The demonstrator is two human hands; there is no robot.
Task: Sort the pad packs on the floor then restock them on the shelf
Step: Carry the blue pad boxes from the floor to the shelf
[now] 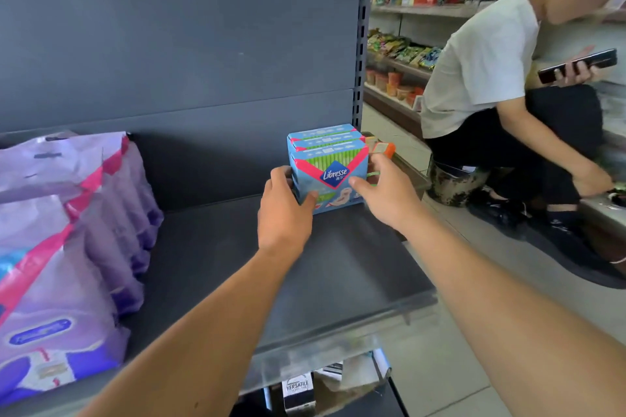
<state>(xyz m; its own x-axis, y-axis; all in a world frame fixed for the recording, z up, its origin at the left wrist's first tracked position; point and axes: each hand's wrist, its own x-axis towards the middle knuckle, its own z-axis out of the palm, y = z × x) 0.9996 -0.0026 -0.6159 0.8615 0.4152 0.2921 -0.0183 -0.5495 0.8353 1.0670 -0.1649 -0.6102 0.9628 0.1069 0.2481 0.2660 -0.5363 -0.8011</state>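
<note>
As both hands bracket the blue pad packs [327, 167] at the far right of the shelf [338, 267], prob. to square the row: left hand [284, 210] w/ fingers curled round the front pack's left edge, right hand [382, 189] fingers bent on its right side, grip depth unclear. Packs upright, blue-green w/ pink trim; purple packs [67, 247] near left.

Even indoor light, soft shadows; wide-angle bowing at edges; motion blur on right, bottom.

A shop: metal shelving [338, 281] stocked with packaged goods [403, 47].
</note>
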